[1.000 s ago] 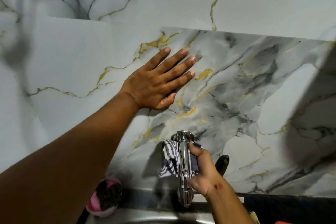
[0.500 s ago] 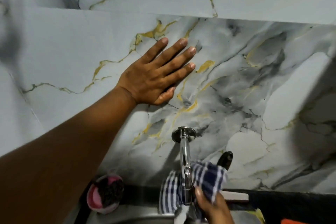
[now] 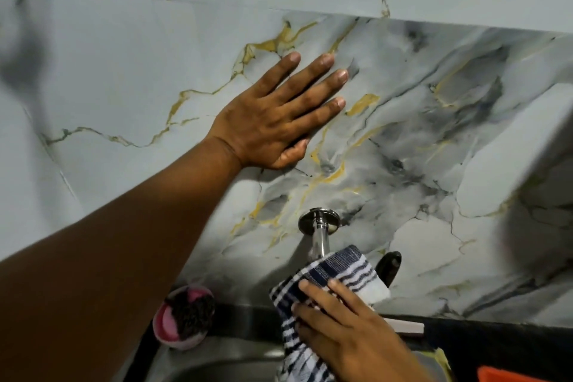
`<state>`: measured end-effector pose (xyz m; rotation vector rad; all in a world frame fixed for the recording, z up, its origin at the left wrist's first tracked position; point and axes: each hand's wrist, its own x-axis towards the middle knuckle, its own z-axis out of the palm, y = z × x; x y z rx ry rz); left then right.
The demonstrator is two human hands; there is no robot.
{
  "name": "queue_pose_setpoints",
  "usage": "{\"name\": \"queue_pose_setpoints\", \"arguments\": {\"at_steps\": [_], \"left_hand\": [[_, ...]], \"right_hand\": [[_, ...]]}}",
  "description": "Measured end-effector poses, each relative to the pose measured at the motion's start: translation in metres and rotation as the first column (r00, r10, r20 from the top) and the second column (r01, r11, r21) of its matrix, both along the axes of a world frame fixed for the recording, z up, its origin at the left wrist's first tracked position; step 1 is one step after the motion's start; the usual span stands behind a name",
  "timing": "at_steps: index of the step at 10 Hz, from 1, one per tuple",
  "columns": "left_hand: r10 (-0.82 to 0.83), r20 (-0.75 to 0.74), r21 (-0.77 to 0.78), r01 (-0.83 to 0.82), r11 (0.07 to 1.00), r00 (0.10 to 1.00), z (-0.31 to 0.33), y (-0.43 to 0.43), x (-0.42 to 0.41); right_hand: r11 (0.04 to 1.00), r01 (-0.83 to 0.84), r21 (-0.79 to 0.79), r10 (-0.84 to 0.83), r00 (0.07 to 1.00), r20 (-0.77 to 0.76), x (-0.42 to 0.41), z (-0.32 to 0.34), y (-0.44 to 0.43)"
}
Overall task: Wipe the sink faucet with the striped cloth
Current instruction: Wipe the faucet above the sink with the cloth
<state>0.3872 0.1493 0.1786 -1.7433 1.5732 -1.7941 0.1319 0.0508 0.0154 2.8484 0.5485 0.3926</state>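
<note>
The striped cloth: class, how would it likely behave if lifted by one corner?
Probably floppy: the striped cloth drapes over the faucet and folds under the right hand. Likely light, since its loose end hangs toward the sink. It seems unlikely to slip, being woven.

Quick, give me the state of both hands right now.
Left hand: open, flat against the marble wall.
Right hand: holding the striped cloth on the faucet.

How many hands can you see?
2. The bare left hand lies flat on the marble-patterned wall. The bare right hand presses the blue-and-white striped cloth over the shiny metal faucet.
</note>
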Motion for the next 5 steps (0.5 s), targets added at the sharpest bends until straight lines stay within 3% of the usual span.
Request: {"name": "queue_pose_setpoints", "arguments": {"at_steps": [1, 3, 4, 5], "left_hand": [[0.009, 0.005, -0.009, -0.009, 1.0, 1.0, 0.001, -0.001, 0.002], [0.003, -0.002, -0.001, -0.003, 1.0, 1.0, 0.0, -0.001, -0.001], [-0.006, 0.003, -0.006, 0.006, 1.0, 1.0, 0.001, -0.001, 0.001], [-0.009, 0.002, -0.012, 0.009, 1.0, 1.0, 0.001, -0.002, 0.001]], "right_hand": [[0.978, 0.127, 0.163, -0.113, 0.99, -0.089, 0.03, 0.028, 0.006], [0.947, 0.178, 0.267, -0.216, 0.969, 0.118, -0.005, -0.021, 0.035], [0.83, 0.39, 0.398, -0.363, 0.921, -0.144, -0.012, -0.03, 0.046], [0.367, 0.655, 0.661, -0.469, 0.743, -0.477, 0.004, -0.023, 0.026]]}}
